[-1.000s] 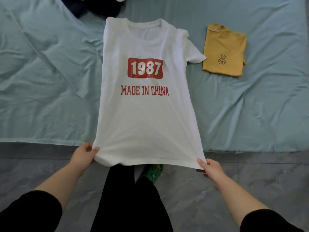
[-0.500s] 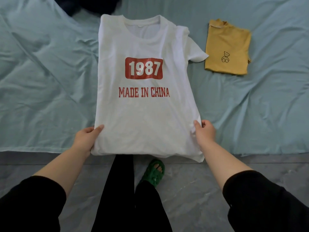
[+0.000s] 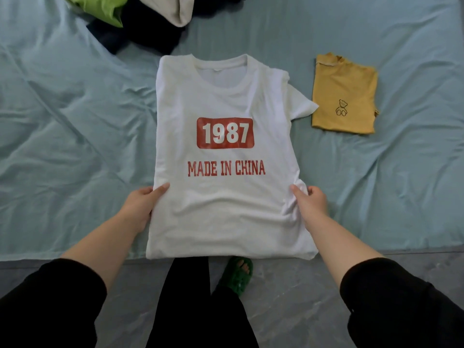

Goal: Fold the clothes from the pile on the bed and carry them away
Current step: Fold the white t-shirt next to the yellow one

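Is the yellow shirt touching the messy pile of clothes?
Apart. The head view shows bare blue sheet between the yellow shirt and the pile.

bed (image 3: pixel 75 146), wrinkled blue sheet: white tee (image 3: pixel 226 209) flat at near edge, folded yellow tee (image 3: pixel 344 94) right, clothes pile (image 3: pixel 140 21) far side.

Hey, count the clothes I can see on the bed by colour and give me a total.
White T-shirt: 1
Yellow folded shirt: 1
Green garment: 1
Cream garment: 1
Dark garment: 1, maybe more bunched together
Total: 5 at least
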The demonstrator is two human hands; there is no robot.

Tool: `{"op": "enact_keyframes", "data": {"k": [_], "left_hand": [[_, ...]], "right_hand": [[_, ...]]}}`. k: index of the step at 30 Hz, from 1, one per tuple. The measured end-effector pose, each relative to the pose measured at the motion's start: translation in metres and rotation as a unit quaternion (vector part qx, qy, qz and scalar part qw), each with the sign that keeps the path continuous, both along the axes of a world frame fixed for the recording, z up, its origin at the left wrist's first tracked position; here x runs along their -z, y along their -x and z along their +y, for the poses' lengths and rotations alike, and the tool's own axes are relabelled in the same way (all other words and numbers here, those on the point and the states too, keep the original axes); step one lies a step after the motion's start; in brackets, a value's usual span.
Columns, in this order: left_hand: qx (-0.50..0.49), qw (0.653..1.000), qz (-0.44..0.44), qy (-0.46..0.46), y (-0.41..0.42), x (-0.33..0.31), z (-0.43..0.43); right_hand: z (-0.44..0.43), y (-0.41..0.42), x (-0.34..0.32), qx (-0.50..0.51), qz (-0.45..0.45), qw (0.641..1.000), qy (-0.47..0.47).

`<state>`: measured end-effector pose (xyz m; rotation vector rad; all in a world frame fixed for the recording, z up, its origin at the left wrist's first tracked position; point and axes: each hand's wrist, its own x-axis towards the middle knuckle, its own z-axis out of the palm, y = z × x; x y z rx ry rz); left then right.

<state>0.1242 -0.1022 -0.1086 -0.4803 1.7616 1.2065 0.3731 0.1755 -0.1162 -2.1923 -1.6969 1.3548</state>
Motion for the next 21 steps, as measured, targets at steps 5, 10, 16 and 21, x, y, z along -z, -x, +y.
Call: {"op": "enact_keyframes", "data": {"k": [5, 10, 16, 21], "left_hand": [[-0.046, 0.997, -0.017, -0.061, 0.036, 0.003, 0.034], [-0.074, 0.988, -0.069, -0.12, 0.061, -0.002, 0.054], [-0.129, 0.979, -0.09, -0.131, 0.081, 0.0, 0.069], [-0.205, 0.964, -0.094, -0.144, 0.1, 0.0, 0.046]], "right_hand": [[0.003, 0.04, -0.004, -0.072, -0.059, 0.994, -0.061], [-0.021, 0.088, -0.014, -0.332, -0.155, 0.912, -0.186], [-0.052, 0.155, 0.002, -0.557, -0.164, 0.814, -0.023], [-0.042, 0.163, 0.0, -0.575, -0.196, 0.794, 0.029]]}}
